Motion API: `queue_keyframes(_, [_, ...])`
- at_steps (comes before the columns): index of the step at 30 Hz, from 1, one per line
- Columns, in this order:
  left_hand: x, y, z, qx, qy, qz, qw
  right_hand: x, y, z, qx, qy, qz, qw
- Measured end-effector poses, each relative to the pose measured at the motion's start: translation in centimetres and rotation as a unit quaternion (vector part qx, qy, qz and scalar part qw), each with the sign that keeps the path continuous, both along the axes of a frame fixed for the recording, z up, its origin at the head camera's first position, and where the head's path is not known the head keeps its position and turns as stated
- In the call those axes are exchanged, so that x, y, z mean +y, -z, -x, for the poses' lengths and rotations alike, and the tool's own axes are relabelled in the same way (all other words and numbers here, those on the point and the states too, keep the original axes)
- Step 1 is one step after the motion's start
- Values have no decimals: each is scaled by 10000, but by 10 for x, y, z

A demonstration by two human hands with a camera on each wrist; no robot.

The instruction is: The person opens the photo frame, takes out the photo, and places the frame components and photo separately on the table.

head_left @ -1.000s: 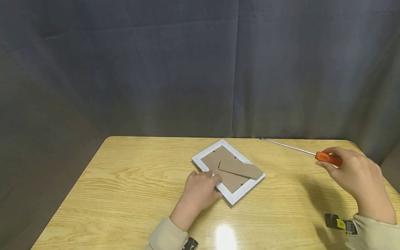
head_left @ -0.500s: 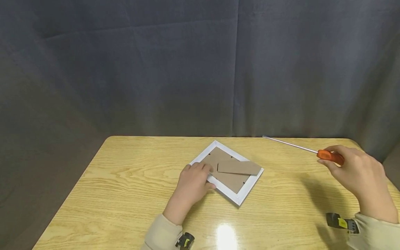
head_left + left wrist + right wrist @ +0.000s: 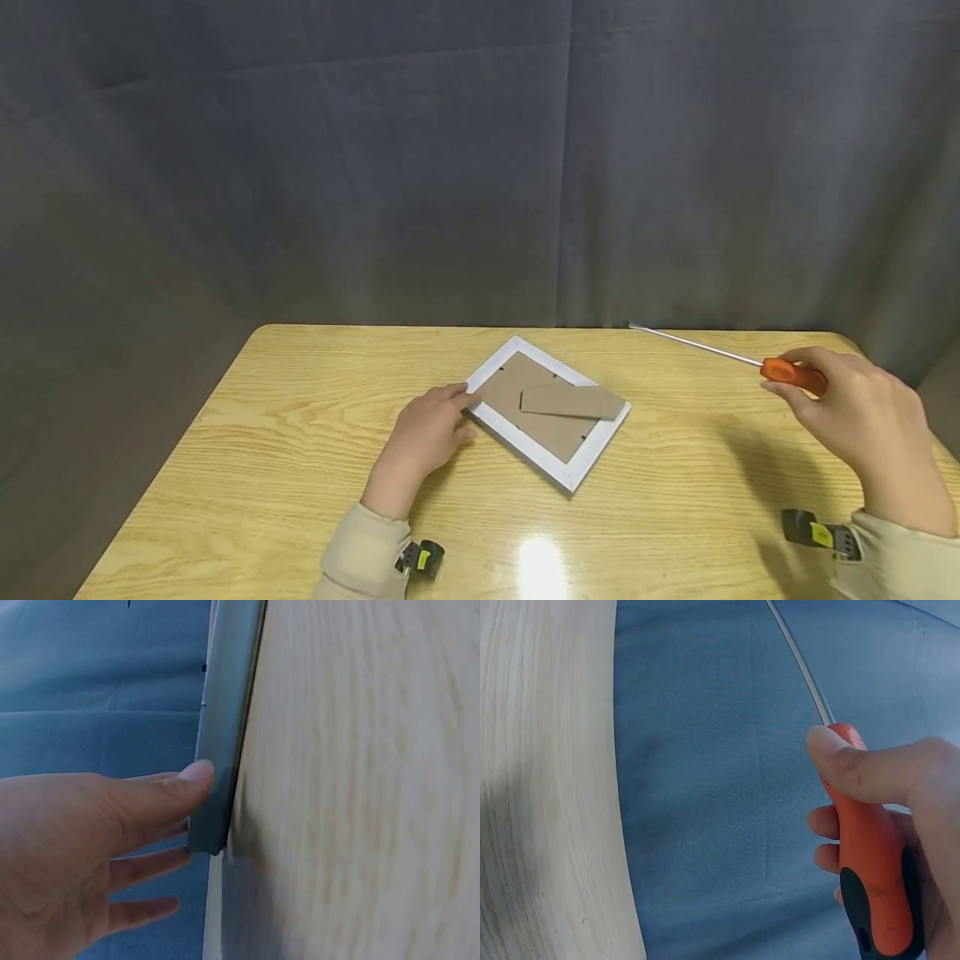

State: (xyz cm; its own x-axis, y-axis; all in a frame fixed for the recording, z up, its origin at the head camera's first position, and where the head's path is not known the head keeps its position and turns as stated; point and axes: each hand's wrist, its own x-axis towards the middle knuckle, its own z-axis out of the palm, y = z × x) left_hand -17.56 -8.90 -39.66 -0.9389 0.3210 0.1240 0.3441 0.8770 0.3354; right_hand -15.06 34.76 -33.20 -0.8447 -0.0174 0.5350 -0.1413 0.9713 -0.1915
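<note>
A white picture frame [image 3: 525,451] lies back side up on the table, turned at an angle. Its brown backing board [image 3: 498,392] carries a stand flap [image 3: 573,401] that sticks out past the right side. At the frame's left corner my left hand [image 3: 426,429] touches the rim with fairly straight fingers. In the left wrist view the thumb [image 3: 196,772] lies by the frame's edge [image 3: 229,712], the other fingers spread behind. Off to the right, my right hand [image 3: 862,408] grips a screwdriver [image 3: 874,855] by its orange and black handle, raised above the table, its metal shaft pointing left.
The wooden table [image 3: 300,500] has rounded back corners. A dark grey curtain [image 3: 420,183] hangs right behind its far edge and along the left side. A bright light reflection [image 3: 542,567] shows near the front.
The frame has turned slightly, its near corner shifting right. My left hand has loosened and slid left along the rim to the left corner. The right hand with the screwdriver has barely moved.
</note>
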Motion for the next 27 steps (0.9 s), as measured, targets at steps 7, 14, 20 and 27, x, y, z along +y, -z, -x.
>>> queue_keyframes(7, [1,5,1,143,59,99,9998,0,0,0,-49,-9,-33,10000])
queue_keyframes(14, [4,7,1,145,35,187,9997,-1,-1,-1,-135,18,83,9999])
queue_keyframes(20, [7,7,1,53,-81,17,10000,-1,-2,-1,-43,-16,110,9999])
queue_keyframes(27, [16,4,-1,169,-498,108,9986,-2,-3,-1,45,-149,14,9999])
